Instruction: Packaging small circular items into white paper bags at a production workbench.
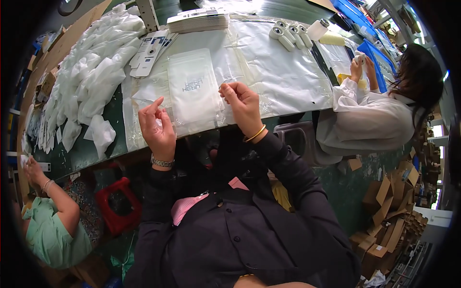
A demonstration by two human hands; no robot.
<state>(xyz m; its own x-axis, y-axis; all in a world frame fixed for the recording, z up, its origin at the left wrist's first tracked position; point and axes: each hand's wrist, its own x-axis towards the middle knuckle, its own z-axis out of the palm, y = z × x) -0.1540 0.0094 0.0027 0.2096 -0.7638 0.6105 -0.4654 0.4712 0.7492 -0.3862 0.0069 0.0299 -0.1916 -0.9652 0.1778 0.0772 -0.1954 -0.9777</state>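
Observation:
A frosted, translucent pouch (pixel 196 108) with dark lettering lies flat on the covered table in front of me. At its left edge is my left hand (pixel 158 130), fingers apart and partly bent, with nothing visible in it. My right hand (pixel 244 106) is over the pouch's right side, its fingers curled and thumb pressed to the index finger. Whatever is in that pinch is too small to make out; clear film shows beside it. Beyond the pouch are a stack of flat printed cartons (pixel 199 22) and several loose flat cartons (pixel 150 52).
White bagged items (pixel 91 62) are heaped on the left. Several white round-headed devices (pixel 290 33) lie at the back, beside a white cylinder (pixel 317 30). A person in white (pixel 367 117) works at the right, another in green (pixel 55 230) at lower left. A red stool (pixel 118 204) stands below the table.

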